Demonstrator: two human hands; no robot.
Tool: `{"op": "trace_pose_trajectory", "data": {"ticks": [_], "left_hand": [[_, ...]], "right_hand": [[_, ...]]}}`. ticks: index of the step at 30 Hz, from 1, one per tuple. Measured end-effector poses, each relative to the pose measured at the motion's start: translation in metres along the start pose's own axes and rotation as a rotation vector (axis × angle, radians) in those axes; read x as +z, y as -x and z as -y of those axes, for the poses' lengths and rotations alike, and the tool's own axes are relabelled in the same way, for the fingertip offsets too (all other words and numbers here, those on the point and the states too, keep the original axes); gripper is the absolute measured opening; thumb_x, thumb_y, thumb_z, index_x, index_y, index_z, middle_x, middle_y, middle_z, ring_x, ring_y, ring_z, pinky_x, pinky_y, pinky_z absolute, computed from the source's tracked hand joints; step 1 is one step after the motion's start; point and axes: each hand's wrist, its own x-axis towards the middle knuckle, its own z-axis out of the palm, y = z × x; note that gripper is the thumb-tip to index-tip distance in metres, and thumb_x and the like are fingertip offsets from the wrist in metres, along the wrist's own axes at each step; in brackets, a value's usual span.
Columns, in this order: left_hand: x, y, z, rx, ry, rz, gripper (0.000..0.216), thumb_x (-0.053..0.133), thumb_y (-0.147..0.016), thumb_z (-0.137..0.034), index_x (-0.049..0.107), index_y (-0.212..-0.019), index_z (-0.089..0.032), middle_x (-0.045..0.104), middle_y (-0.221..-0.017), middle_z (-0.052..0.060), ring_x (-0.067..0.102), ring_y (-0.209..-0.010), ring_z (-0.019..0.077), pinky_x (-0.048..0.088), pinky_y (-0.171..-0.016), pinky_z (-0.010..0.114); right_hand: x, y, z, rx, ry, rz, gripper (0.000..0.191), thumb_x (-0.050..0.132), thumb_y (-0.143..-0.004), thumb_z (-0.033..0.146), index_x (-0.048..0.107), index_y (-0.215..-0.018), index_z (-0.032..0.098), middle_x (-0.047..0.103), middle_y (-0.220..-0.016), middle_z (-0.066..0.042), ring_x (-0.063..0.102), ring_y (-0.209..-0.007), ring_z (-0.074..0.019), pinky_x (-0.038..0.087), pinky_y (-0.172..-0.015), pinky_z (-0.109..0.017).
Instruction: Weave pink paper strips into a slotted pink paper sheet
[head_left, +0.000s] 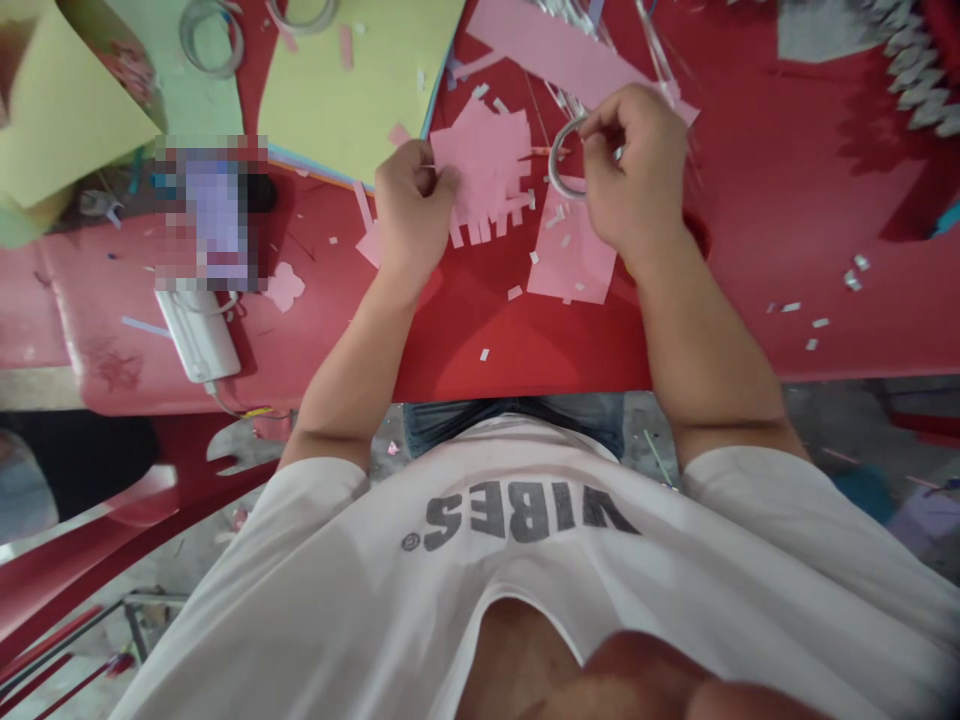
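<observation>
My left hand (416,215) is closed, thumb and fingers pinched at the left edge of a pink paper cutout (484,155) with a fringed rim. Small whitish bits sit along that fringe. On the right, my right hand (637,170) grips a roll of tape (556,165), its ring showing to the left of my fingers. Below the roll lies a pink paper piece (574,260) with small scraps on it. A long pink paper strip (555,50) lies beyond my hands.
Yellow paper sheets (345,100) are stacked at the back left, near another tape roll (211,40). A white power bank (199,335) with a cable lies by the table's front edge. Small scraps dot the red table (525,360). A silvery zigzag garland (919,70) is at far right.
</observation>
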Motion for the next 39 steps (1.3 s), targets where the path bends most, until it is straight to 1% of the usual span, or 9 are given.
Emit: {"op": "trace_pose_trajectory", "data": {"ticks": [3,7,11,16,20,26,32,37,39], "left_hand": [[-0.007,-0.006,0.005,-0.024,-0.096,0.01,0.021,0.06,-0.082,-0.062,0.058,-0.095,-0.045,0.062,-0.072,-0.001,0.057,-0.069,0.0239,0.043,-0.068,0.047],[-0.016,-0.004,-0.004,0.116,-0.178,-0.099,0.021,0.061,-0.091,-0.039,0.058,-0.111,-0.035,0.066,-0.11,-0.002,0.058,-0.098,0.0178,0.049,-0.093,0.043],[-0.016,0.005,-0.02,0.201,-0.139,-0.08,0.029,0.048,-0.095,-0.013,0.058,-0.115,-0.031,0.066,-0.115,-0.003,0.059,-0.099,0.0121,0.051,-0.082,0.035],[-0.011,0.009,-0.025,0.231,-0.028,0.012,0.011,0.052,-0.099,-0.038,0.063,-0.103,-0.038,0.07,-0.101,-0.006,0.061,-0.084,0.0131,0.055,-0.079,0.039],[-0.008,0.014,-0.031,0.191,0.1,0.088,0.024,0.051,-0.096,-0.059,0.063,-0.102,-0.039,0.071,-0.106,-0.004,0.066,-0.092,0.0181,0.058,-0.088,0.047],[-0.007,0.032,-0.056,0.151,0.158,0.157,0.04,0.05,-0.096,-0.064,0.051,-0.129,-0.041,0.068,-0.124,-0.001,0.069,-0.115,0.0216,0.061,-0.097,0.046],[-0.015,0.037,-0.068,0.174,0.138,0.117,0.069,0.061,-0.087,-0.072,0.033,-0.145,-0.049,0.06,-0.137,0.001,0.064,-0.126,0.0274,0.063,-0.095,0.045],[-0.012,0.041,-0.065,0.246,0.093,0.104,0.052,0.063,-0.09,-0.064,0.045,-0.137,-0.048,0.064,-0.129,-0.002,0.064,-0.127,0.0281,0.06,-0.103,0.051],[-0.009,0.044,-0.064,0.294,0.103,0.122,0.042,0.061,-0.093,-0.059,0.051,-0.132,-0.047,0.066,-0.125,-0.004,0.066,-0.125,0.0256,0.059,-0.105,0.049]], "right_hand": [[-0.022,-0.007,-0.012,0.012,0.186,0.064,0.016,0.067,-0.088,0.03,0.062,-0.101,0.037,0.064,-0.109,-0.005,0.051,-0.097,-0.0264,0.036,-0.093,-0.048],[-0.033,-0.008,-0.015,0.007,0.343,0.28,0.022,0.08,-0.077,0.035,0.066,-0.095,0.03,0.062,-0.107,-0.008,0.049,-0.103,-0.0304,0.028,-0.098,-0.057],[-0.017,-0.007,-0.018,-0.063,0.312,0.354,0.02,0.084,-0.072,0.028,0.065,-0.076,0.025,0.06,-0.086,-0.003,0.048,-0.092,-0.0245,0.021,-0.101,-0.055],[-0.009,-0.008,-0.023,-0.073,0.288,0.393,0.018,0.078,-0.074,0.019,0.061,-0.072,0.023,0.061,-0.083,-0.001,0.047,-0.084,-0.0203,0.022,-0.099,-0.052],[-0.015,-0.006,-0.008,-0.115,0.188,0.289,0.013,0.068,-0.083,0.022,0.061,-0.091,0.029,0.065,-0.1,-0.002,0.053,-0.093,-0.0235,0.026,-0.103,-0.052],[-0.007,0.011,0.027,-0.184,-0.142,0.138,0.012,0.055,-0.093,0.044,0.057,-0.098,0.033,0.064,-0.101,-0.003,0.059,-0.096,-0.0263,0.042,-0.099,-0.051],[0.008,0.026,0.039,-0.321,-0.096,0.135,0.015,0.057,-0.088,0.046,0.055,-0.099,0.035,0.068,-0.108,-0.002,0.064,-0.105,-0.0327,0.034,-0.107,-0.064],[0.011,0.031,0.037,-0.322,-0.014,0.245,0.019,0.064,-0.079,0.044,0.057,-0.095,0.036,0.068,-0.093,-0.001,0.064,-0.091,-0.0327,0.031,-0.111,-0.067],[0.013,0.032,0.036,-0.325,-0.097,0.271,0.022,0.062,-0.08,0.053,0.058,-0.092,0.035,0.066,-0.086,-0.002,0.063,-0.089,-0.0319,0.037,-0.107,-0.064]]}}
